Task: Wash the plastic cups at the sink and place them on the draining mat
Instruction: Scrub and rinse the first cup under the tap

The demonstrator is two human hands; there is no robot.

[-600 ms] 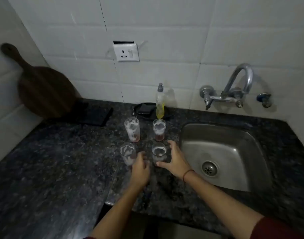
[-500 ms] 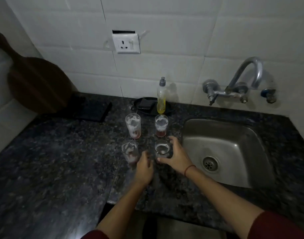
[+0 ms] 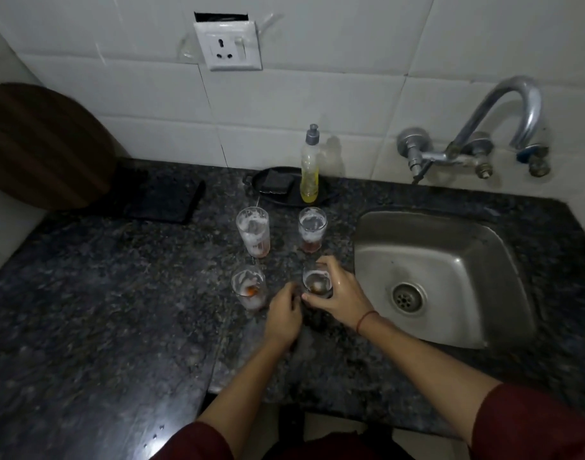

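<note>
Several clear plastic cups with white foam and reddish dregs stand on the dark granite counter left of the steel sink [image 3: 463, 330]. My right hand [image 3: 339, 293] wraps around the near right cup [image 3: 316, 282]. My left hand [image 3: 282, 315] rests just left of that cup, fingers curled and empty, touching its base area. The near left cup [image 3: 249, 289] stands beside my left hand. Two more cups stand behind: the far left cup [image 3: 253, 232] and the far right cup [image 3: 312, 229]. A black draining mat [image 3: 158, 199] lies at the back left.
A dish soap bottle [image 3: 310, 167] stands on a black tray with a dark sponge [image 3: 277, 181]. The tap [image 3: 483, 127] is mounted on the tiled wall above the sink. A round wooden board [image 3: 42, 144] leans at the left wall. A wall socket [image 3: 228, 44] is above.
My view has shifted closer and slightly lower. My right hand has tightened around the near right cup, and my left hand stays next to it.
</note>
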